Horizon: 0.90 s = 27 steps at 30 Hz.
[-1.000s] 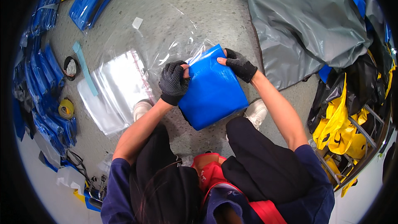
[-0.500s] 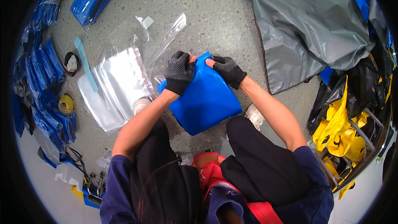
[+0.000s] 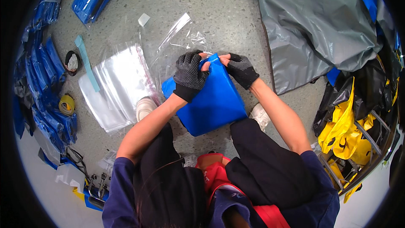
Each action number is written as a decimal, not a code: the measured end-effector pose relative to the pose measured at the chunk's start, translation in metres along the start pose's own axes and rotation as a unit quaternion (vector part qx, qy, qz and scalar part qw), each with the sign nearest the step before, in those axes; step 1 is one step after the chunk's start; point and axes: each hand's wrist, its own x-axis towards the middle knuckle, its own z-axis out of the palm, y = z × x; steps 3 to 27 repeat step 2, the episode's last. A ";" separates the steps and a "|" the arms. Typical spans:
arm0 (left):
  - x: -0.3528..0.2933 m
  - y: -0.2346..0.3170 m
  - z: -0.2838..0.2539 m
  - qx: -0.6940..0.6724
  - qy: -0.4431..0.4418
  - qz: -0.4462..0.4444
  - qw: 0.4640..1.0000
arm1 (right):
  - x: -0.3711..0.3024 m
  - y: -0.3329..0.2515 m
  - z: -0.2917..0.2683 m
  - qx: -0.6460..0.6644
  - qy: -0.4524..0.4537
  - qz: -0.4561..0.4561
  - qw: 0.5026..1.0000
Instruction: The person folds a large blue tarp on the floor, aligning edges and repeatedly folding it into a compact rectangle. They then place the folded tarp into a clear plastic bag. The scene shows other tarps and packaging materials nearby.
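Between my knees a folded blue plastic sheet (image 3: 217, 105) stands tilted above the floor, its far corner pinched in my fingers. My left hand (image 3: 192, 71), in a black dotted glove with bare fingertips, closes on that corner from the left. On the corner's other side, my right hand (image 3: 239, 68) wears a matching glove and grips the edge between thumb and finger. A thin clear plastic bag (image 3: 179, 44) lies crumpled just beyond my left hand, partly hidden by it. Left of the blue sheet is a flat stack of clear plastic bags (image 3: 116, 86).
Blue packed bundles (image 3: 46, 65) line the left side, with a yellow tape roll (image 3: 66, 105) and a black ring-shaped roll (image 3: 72, 62) beside them. A pale blue strip (image 3: 87, 65) crosses the bag stack. Grey sheeting (image 3: 312, 29) covers the right; yellow bags (image 3: 344, 126) sit in a metal rack below.
Both hands have shifted slightly right with the blue sheet's corner, my left hand more so. The loose clear bag beyond them has spread to the right.
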 end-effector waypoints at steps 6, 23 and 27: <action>-0.003 0.005 0.001 -0.007 -0.056 -0.026 0.998 | 0.011 0.014 0.000 -0.029 0.049 0.002 0.998; -0.003 0.005 0.001 -0.007 -0.056 -0.026 0.998 | 0.011 0.014 0.000 -0.029 0.049 0.002 0.998; -0.003 0.005 0.001 -0.007 -0.056 -0.026 0.998 | 0.011 0.014 0.000 -0.029 0.049 0.002 0.998</action>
